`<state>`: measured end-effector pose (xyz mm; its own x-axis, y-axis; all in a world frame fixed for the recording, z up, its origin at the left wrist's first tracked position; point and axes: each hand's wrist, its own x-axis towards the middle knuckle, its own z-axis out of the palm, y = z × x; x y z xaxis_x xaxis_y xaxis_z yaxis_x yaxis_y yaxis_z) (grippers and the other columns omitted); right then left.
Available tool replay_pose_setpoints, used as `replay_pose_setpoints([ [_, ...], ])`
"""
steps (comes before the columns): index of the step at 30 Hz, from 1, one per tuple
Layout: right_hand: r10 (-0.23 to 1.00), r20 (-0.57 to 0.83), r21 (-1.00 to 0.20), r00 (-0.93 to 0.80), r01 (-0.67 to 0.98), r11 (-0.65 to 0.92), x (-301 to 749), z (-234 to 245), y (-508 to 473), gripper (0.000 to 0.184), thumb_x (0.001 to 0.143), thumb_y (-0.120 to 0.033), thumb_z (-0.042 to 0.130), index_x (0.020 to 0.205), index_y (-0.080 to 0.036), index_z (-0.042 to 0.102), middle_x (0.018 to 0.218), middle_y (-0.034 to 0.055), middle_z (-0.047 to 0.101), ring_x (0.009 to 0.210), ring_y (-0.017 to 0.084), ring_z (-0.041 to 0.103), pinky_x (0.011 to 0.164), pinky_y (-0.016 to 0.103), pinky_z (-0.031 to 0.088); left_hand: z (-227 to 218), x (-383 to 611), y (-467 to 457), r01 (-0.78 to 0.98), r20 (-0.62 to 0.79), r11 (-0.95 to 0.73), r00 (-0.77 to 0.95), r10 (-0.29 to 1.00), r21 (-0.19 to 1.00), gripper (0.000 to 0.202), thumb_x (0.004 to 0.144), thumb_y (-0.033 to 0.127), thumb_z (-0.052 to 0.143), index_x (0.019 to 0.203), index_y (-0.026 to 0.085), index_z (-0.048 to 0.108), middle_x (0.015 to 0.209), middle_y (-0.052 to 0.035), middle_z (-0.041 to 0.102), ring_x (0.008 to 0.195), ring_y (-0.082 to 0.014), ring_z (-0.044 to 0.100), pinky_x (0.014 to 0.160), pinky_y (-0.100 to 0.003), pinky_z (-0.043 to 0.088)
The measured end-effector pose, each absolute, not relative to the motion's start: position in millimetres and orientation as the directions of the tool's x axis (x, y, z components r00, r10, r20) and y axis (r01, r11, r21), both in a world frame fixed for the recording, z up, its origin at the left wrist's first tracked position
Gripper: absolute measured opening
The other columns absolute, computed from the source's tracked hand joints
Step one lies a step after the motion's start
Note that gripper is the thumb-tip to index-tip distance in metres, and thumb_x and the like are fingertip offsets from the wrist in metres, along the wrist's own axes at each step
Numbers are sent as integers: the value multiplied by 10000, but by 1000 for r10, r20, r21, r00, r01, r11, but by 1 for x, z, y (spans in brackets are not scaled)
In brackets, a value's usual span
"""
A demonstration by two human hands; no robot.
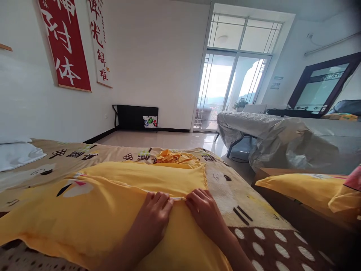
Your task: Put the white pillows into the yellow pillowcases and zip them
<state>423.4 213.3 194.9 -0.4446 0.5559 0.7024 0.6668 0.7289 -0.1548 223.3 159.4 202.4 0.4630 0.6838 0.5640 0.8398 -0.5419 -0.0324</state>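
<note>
A yellow pillowcase [113, 214] with a printed white, pink and black patch is spread over the patterned blanket [220, 180] in front of me. My left hand [158, 212] is closed, its fingers pinching the hemmed edge of the fabric. Close by on the right, my right hand [202, 209] also grips that edge, fingers closed. A short whitish strip of hem shows between the two hands. Beyond them lies another flat stretch of the yellow cloth, and a crumpled yellow-orange bunch of fabric [176, 156] rests at its far side.
White cloth [19, 154] lies at the far left of the bed. To the right, a cardboard box [270, 192] carries more yellow fabric [301, 188]. Behind it stands a table under plastic sheeting [282, 131]. A black folded panel [132, 116] leans on the back wall.
</note>
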Motion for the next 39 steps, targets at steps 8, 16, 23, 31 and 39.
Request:
replay_pose_setpoints([
  [8, 413, 848, -149, -332, 599, 787, 415, 191, 213, 140, 910, -118, 453, 810, -192, 516, 734, 20, 562, 689, 152, 489, 654, 286, 373, 206, 218, 162, 836, 718, -549, 384, 580, -5, 187, 828, 37, 432, 865, 166, 563, 919, -65, 604, 871, -207, 530, 772, -354, 372],
  [16, 343, 902, -150, -264, 553, 820, 405, 190, 194, 157, 877, -54, 456, 839, -197, 508, 746, 22, 551, 698, 154, 486, 667, 301, 388, 216, 212, 163, 821, 762, -567, 412, 501, -71, 183, 872, 58, 404, 904, 173, 542, 790, -41, 576, 749, -184, 494, 697, -327, 364],
  [23, 258, 923, -58, -287, 557, 829, 396, 194, 176, 192, 845, -5, 476, 898, -187, 512, 765, 44, 560, 703, 164, 486, 678, 317, 407, 230, 209, 147, 747, 698, -660, 431, 571, 79, 145, 881, 82, 421, 842, 186, 515, 832, -38, 542, 774, -172, 471, 709, -307, 384],
  [31, 224, 898, 25, -378, 552, 833, 393, 198, 164, 211, 828, 8, 462, 901, -180, 523, 721, 39, 549, 668, 161, 476, 654, 325, 397, 239, 214, 127, 696, 709, -715, 534, 461, -59, 174, 868, 75, 416, 789, 190, 520, 743, -28, 572, 664, -161, 481, 637, -301, 384],
  [39, 183, 915, 66, -359, 581, 811, 385, 199, 162, 181, 830, -2, 492, 791, -179, 506, 657, 11, 512, 632, 144, 447, 632, 308, 360, 228, 218, 126, 706, 717, -697, 420, 557, 127, 183, 891, 124, 393, 838, 200, 550, 653, -6, 601, 579, -152, 536, 569, -282, 405],
])
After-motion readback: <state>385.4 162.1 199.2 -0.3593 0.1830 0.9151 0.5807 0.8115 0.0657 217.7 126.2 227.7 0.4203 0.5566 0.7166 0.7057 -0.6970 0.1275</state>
